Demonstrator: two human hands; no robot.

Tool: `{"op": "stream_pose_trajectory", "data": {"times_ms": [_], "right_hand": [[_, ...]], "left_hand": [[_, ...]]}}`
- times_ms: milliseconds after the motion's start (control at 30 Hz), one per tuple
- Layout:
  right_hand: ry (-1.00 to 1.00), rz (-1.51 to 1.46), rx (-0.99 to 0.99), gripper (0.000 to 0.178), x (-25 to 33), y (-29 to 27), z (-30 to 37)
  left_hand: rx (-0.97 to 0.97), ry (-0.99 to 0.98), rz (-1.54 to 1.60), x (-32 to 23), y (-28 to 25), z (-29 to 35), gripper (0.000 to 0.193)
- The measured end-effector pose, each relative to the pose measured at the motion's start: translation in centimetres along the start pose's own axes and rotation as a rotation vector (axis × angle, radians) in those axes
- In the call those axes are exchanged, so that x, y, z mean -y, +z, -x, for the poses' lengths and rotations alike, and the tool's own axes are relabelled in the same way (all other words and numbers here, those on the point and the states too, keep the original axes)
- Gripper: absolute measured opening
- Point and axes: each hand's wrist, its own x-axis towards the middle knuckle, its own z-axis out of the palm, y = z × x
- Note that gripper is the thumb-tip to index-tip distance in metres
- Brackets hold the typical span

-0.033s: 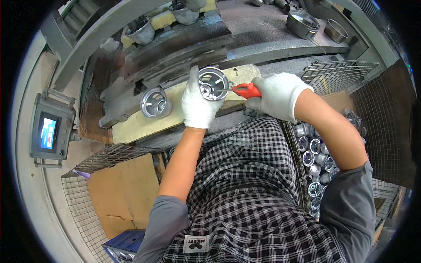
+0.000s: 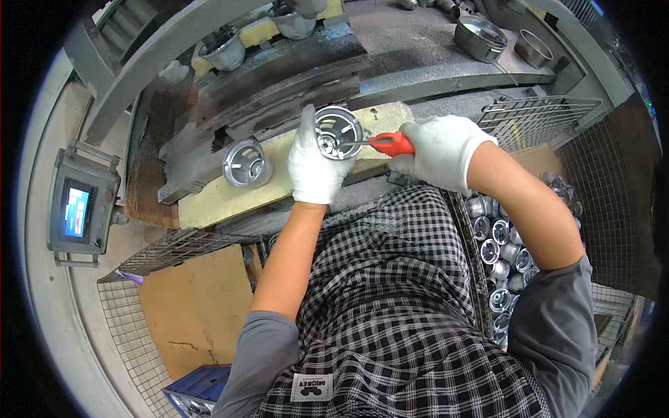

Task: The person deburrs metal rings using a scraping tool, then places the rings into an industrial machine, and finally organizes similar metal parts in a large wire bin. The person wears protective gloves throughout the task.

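Note:
My left hand [image 2: 315, 164], in a white glove, holds up a round silver metal cup part [image 2: 339, 131] with its open side facing me. My right hand [image 2: 439, 152], also in a white glove, grips a red-handled tool [image 2: 390, 143]. The tool's thin metal tip reaches into the cup part. Both hands are over a worn yellow pad [image 2: 209, 202] on the grey workbench. A second, similar metal part [image 2: 246, 164] lies on the pad just left of my left hand.
A wire bin [image 2: 498, 258] with several shiny metal parts stands at my right side. A small lit screen box [image 2: 77, 212] is mounted at left. Metal bowls [image 2: 481, 36] sit on the far bench. Cardboard [image 2: 195, 306] in a wire cage and a blue crate [image 2: 198, 390] are lower left.

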Motion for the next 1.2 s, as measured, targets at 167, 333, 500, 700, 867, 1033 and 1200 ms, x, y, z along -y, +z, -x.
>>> {"op": "stream_pose_trajectory", "data": {"times_ms": [167, 333, 500, 700, 867, 1033, 1200], "right_hand": [[0.021, 0.013, -0.05, 0.044, -1.6, -0.6, 1.1], [0.071, -0.003, -0.096, 0.051, -2.5, -1.9, 0.8], [-0.035, -0.015, -0.086, 0.047, 0.2, -1.6, 0.0], [0.196, -0.553, -0.674, 0.039, -8.9, 3.9, 1.4], [0.5, -0.956, -0.77, 0.043, -20.4, 18.3, -8.8], [0.502, -0.521, -0.665, 0.071, -18.1, 18.8, -9.7], [0.579, -0.199, -1.004, 0.081, -24.4, 1.6, -7.0]], "left_hand": [[-0.051, -0.009, -0.015, 0.0, 0.2, -0.1, 0.101], [-0.033, -0.06, -0.014, -0.2, -0.1, 0.4, 0.104], [-0.08, -0.06, -0.047, 0.4, -0.1, 0.5, 0.105], [-0.106, -0.246, 0.185, 2.4, -0.6, 1.4, 0.118], [-0.051, -0.447, 0.609, -1.2, 1.0, 0.9, 0.129], [0.046, -0.219, 0.135, -2.3, -4.7, 6.6, 0.129], [0.056, -0.482, 0.08, -2.7, -13.7, 14.6, 0.12]]}}
